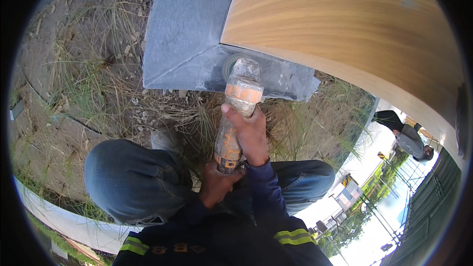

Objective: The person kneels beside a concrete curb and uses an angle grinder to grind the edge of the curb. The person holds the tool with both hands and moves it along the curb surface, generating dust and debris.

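Note:
An orange and grey angle grinder, coated in pale dust, points away from me. My right hand is wrapped round its body just behind the head, thumb on top. My left hand grips its rear end, close to my knees. The round disc shows blurred at the left of the grinder's head, over the grey stone slab. Whether the disc touches the slab I cannot tell, since the head hides part of it. Whitish dust lies on the slab to the right of the head.
A wood-grained panel rises from the slab's inner corner. Dry soil with grass surrounds the slab. My bent knees flank the grinder. At the far right, another person is beside a green fence.

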A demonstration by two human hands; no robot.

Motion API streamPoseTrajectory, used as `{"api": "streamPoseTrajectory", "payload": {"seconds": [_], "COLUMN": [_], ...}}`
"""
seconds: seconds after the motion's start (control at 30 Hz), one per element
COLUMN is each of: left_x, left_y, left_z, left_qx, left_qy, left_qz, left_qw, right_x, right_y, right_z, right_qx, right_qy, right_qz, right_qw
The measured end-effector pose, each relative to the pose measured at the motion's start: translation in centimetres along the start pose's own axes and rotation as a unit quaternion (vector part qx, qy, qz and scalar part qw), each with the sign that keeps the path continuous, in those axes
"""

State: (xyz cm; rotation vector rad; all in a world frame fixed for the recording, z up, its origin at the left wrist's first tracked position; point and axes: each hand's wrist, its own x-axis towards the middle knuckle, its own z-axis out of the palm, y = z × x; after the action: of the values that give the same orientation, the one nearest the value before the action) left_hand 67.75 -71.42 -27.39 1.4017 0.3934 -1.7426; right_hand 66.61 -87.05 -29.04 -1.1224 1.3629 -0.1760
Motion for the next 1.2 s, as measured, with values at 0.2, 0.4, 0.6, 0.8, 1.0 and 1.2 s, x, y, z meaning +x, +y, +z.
{"api": "streamPoseTrajectory", "payload": {"seconds": [0.2, 0.4, 0.6, 0.8, 1.0, 1.2], "left_x": [0.0, 0.0, 0.1, 0.2, 0.0, -0.2], "left_y": [0.1, 0.1, -0.6, 0.0, -0.4, 0.4], "left_z": [-0.6, -0.3, -0.3, 0.0, 0.0, 0.0], "left_qx": [-0.054, -0.006, -0.045, 0.012, -0.022, -0.034], "left_qy": [0.015, -0.005, 0.009, 0.012, 0.001, -0.001], "left_qz": [0.047, -0.009, 0.014, -0.015, -0.012, 0.011], "left_qw": [0.997, 1.0, 0.999, 1.0, 1.0, 0.999], "right_x": [0.7, 0.2, 0.6, 0.5, 0.1, 0.6], "right_y": [-0.1, -0.2, -0.5, -0.3, -0.5, -0.6], "right_z": [2.1, 0.1, 1.7, 0.2, 0.6, 0.9], "right_qx": [-0.023, 0.006, 0.0, 0.014, 0.004, -0.025], "right_qy": [-0.036, 0.002, -0.039, -0.019, -0.031, -0.03], "right_qz": [-0.044, -0.008, -0.033, 0.002, -0.01, -0.023], "right_qw": [0.998, 1.0, 0.999, 1.0, 0.999, 0.999]}}
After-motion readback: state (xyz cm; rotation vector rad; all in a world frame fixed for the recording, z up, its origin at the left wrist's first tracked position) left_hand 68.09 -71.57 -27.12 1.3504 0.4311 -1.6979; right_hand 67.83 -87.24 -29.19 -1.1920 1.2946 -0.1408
